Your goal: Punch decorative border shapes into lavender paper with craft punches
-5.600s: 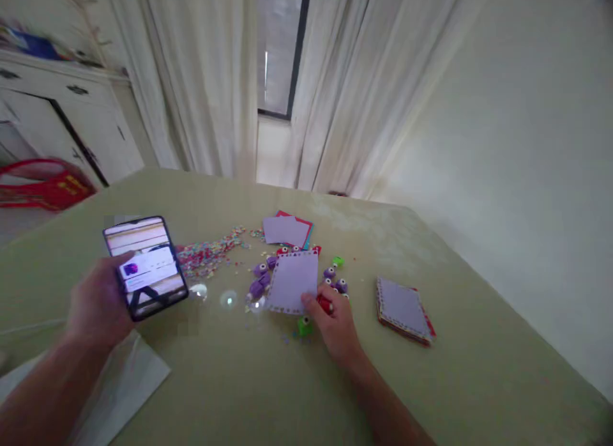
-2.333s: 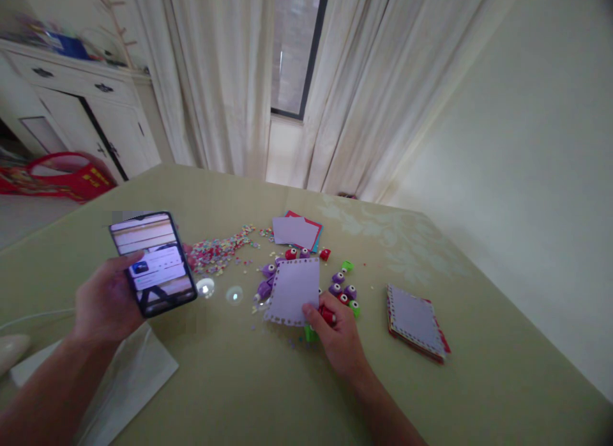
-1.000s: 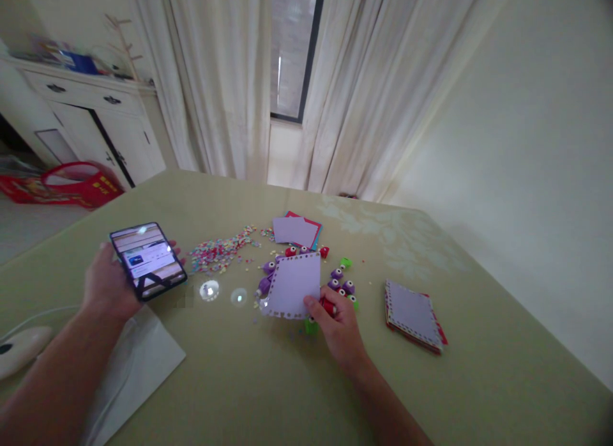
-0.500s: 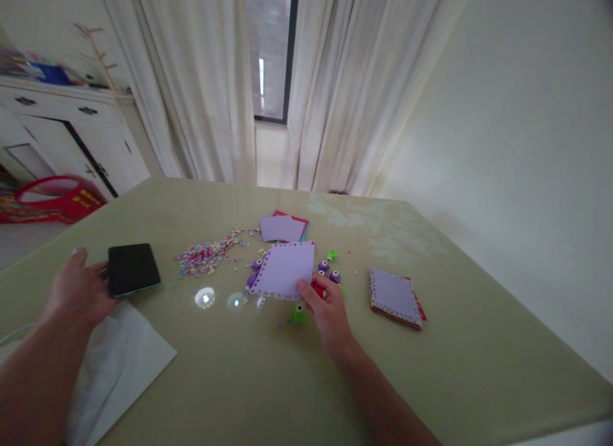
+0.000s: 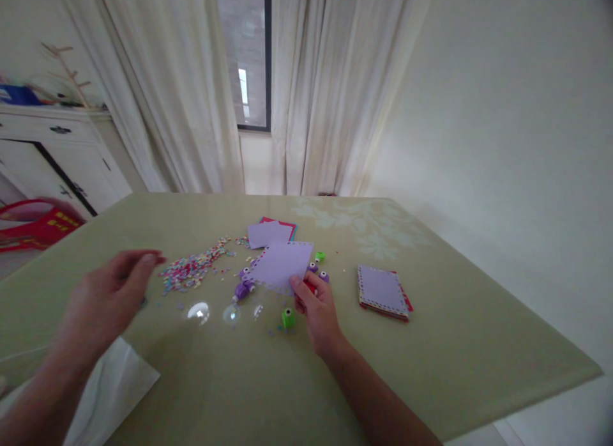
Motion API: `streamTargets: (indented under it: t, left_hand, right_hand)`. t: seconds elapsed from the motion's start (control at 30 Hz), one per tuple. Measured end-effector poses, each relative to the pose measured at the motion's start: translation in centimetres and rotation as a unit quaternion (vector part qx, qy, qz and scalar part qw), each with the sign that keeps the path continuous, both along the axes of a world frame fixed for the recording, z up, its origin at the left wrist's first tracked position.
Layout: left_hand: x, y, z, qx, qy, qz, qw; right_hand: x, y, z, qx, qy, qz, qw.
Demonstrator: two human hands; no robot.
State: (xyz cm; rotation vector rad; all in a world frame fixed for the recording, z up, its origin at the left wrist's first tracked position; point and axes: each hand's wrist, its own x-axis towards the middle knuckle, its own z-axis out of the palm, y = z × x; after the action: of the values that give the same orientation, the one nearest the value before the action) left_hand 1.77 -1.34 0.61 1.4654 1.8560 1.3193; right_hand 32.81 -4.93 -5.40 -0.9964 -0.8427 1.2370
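Note:
My right hand (image 5: 318,312) pinches a purple paper card (image 5: 282,266) with small holes punched along its edges, thumb on top. A red object (image 5: 310,289) shows within the same hand, partly covered by the fingers. On the left, my left hand (image 5: 108,296) is raised over the table with thumb and fingertips together; what lies between them, if anything, cannot be made out. Only a small dark corner (image 5: 142,303) shows under that hand. Around the card lie purple paper punches (image 5: 244,289) and a green punch (image 5: 288,318), each with an eye-like round top.
Colourful paper confetti (image 5: 191,270) lies heaped on the table (image 5: 268,395). Behind the card are loose purple sheets (image 5: 268,234) over red and blue ones. A stack of punched cards (image 5: 382,291) sits at right; a white sheet (image 5: 119,382) lies under my left forearm.
My left hand has come off the black flat object's edge and moved right and over it, fingers drawn together. The right hand still holds the card. The view has shifted slightly right.

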Motion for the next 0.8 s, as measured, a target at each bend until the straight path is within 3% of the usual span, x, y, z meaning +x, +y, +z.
streamTargets:
  t: [0.03, 0.1, 0.13, 0.17, 0.23, 0.3, 0.4, 0.57, 0.8]
  left_hand:
    - [2.4, -0.9, 0.0, -0.009, 0.022, -0.086, 0.996]
    - [7.5, -2.6, -0.6, -0.070, -0.017, -0.264, 0.962]
    - [10.0, -3.3, -1.1, -0.100, -0.054, -0.313, 0.943]
    - [12.1, -3.9, -1.8, -0.119, -0.101, -0.321, 0.934]
    - [15.1, -4.6, -3.5, -0.143, -0.183, -0.261, 0.937]
    - [16.2, -4.7, -5.2, -0.130, -0.249, -0.185, 0.942]
    - [15.6, -4.5, -6.8, -0.134, -0.216, -0.155, 0.955]
    - [14.0, -3.8, -6.8, -0.126, -0.222, -0.129, 0.958]
    - [13.4, -2.9, -6.4, -0.139, -0.290, -0.133, 0.937]
  right_hand:
    - [0.0, -0.1, 0.0, 0.003, 0.015, -0.008, 1.000]
    - [-0.1, -0.2, 0.0, 0.007, 0.030, -0.019, 0.999]
    - [0.0, -0.3, 0.0, 0.009, 0.022, -0.018, 1.000]
    - [0.0, -0.3, 0.0, 0.014, 0.003, -0.014, 1.000]
    - [0.2, -0.4, -0.1, 0.033, -0.059, 0.002, 0.998]
    - [0.2, -0.4, -0.4, 0.050, -0.099, 0.029, 0.993]
    - [0.1, -0.2, -1.1, 0.042, -0.037, 0.078, 0.995]
    - [-0.3, 0.0, -1.9, -0.030, 0.073, 0.080, 0.994]
    - [0.2, 0.4, -1.6, -0.060, 0.022, 0.079, 0.995]
